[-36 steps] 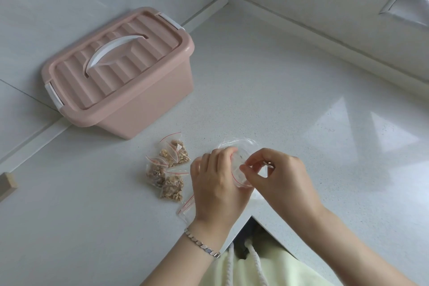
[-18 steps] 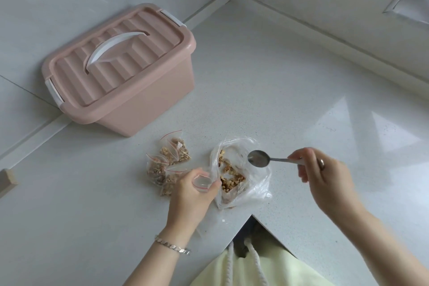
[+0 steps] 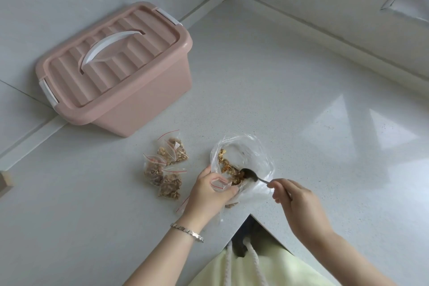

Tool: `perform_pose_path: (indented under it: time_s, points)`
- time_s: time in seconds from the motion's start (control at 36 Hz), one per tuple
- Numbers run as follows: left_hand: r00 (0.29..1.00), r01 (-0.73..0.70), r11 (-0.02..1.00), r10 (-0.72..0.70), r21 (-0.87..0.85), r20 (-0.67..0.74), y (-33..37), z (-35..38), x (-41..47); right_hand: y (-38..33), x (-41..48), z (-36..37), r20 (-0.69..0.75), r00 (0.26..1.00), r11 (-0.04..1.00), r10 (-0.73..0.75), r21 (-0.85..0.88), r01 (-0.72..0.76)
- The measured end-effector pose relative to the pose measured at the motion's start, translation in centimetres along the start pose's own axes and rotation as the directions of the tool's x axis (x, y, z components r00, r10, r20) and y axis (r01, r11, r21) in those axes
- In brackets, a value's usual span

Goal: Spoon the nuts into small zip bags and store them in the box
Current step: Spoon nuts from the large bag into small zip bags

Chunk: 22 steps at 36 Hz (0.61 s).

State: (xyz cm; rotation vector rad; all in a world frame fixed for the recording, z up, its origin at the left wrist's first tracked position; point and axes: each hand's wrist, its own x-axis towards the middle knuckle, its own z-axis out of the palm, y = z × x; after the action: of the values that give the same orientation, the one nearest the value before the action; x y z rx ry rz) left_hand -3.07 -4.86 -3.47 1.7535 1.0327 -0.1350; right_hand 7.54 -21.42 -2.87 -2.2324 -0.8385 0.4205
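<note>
My left hand holds a small empty zip bag with a red seal line, its mouth held open beside the large clear plastic bag of walnut pieces. My right hand pinches the handle of a metal spoon; the spoon's bowl is down inside the large bag among the nuts. Three filled small zip bags lie in a cluster to the left. The pink box with a white handle stands shut at the back left.
More flat empty zip bags lie under my left wrist. The white counter runs into a wall corner at the back, and its front edge has a notch where I stand. A small wooden block sits at the far left.
My hands separated from opening the small bag. The right hand picked up the spoon and lowered its bowl into the large nut bag; the left hand brought the small bag to the large bag's edge.
</note>
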Motion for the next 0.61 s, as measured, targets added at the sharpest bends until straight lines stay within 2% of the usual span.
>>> perform_pose_path:
  time_s: [0.06,0.17,0.33,0.47,0.61]
  points:
    - [1.000,0.014,0.999,-0.014,-0.034,-0.006,-0.1,0.1,0.2,0.1,0.0,0.0,0.009,1.000,0.996,0.028,0.088,-0.029]
    - [0.999,0.030,0.995,-0.032,-0.090,-0.015,-0.1,0.2,0.4,0.2,0.1,0.0,0.032,0.999,0.995,0.039,0.089,-0.042]
    - [0.998,0.044,0.991,-0.048,-0.127,-0.028,-0.2,0.6,0.1,0.6,1.1,0.1,0.173,0.956,0.932,0.238,0.237,-0.275]
    - [0.998,0.052,0.987,-0.056,-0.155,-0.026,-0.6,0.9,-0.1,1.6,1.9,0.7,0.251,0.878,0.743,0.408,0.469,-0.478]
    - [0.998,0.059,0.975,-0.066,-0.215,-0.025,-0.8,0.9,0.0,2.0,2.2,1.4,0.371,0.792,0.572,0.485,0.551,-0.608]
